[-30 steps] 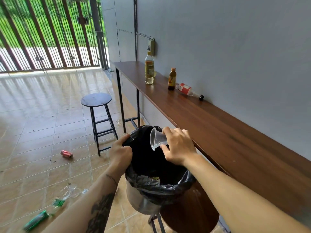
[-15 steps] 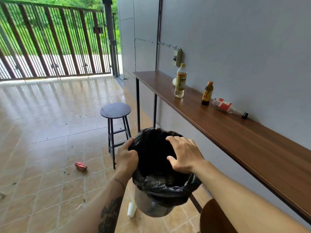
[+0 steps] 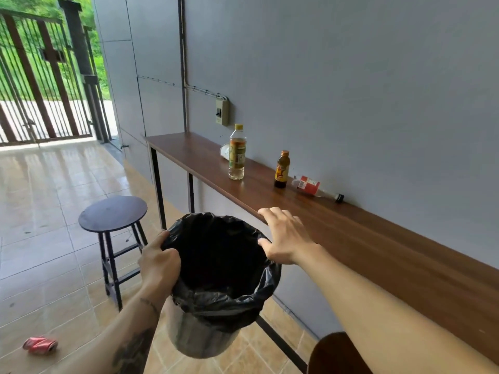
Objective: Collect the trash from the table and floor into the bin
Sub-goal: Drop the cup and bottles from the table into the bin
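A metal bin (image 3: 197,338) lined with a black bag (image 3: 229,300) hangs in the air in front of me. My left hand (image 3: 158,263) grips its rim on the left side. Over the bin's right rim my right hand (image 3: 285,236) hovers with fingers spread and nothing in it. On the long wooden table (image 3: 378,247) stand a tall clear bottle (image 3: 237,152) and a small brown bottle (image 3: 281,169). A clear bottle with a red label (image 3: 313,187) lies on its side by the wall. A crushed red can (image 3: 40,344) lies on the floor at lower left.
A round dark stool (image 3: 113,213) stands left of the bin. Another stool seat (image 3: 334,354) shows at the bottom right. A white cup-like thing (image 3: 224,151) lies behind the tall bottle. The grey wall runs along the table; a barred gate (image 3: 40,85) closes the far left.
My right hand let go of the clear plastic cup over the bin and is now open. The view and the bin have swung toward the table; the green litter on the floor left the view.
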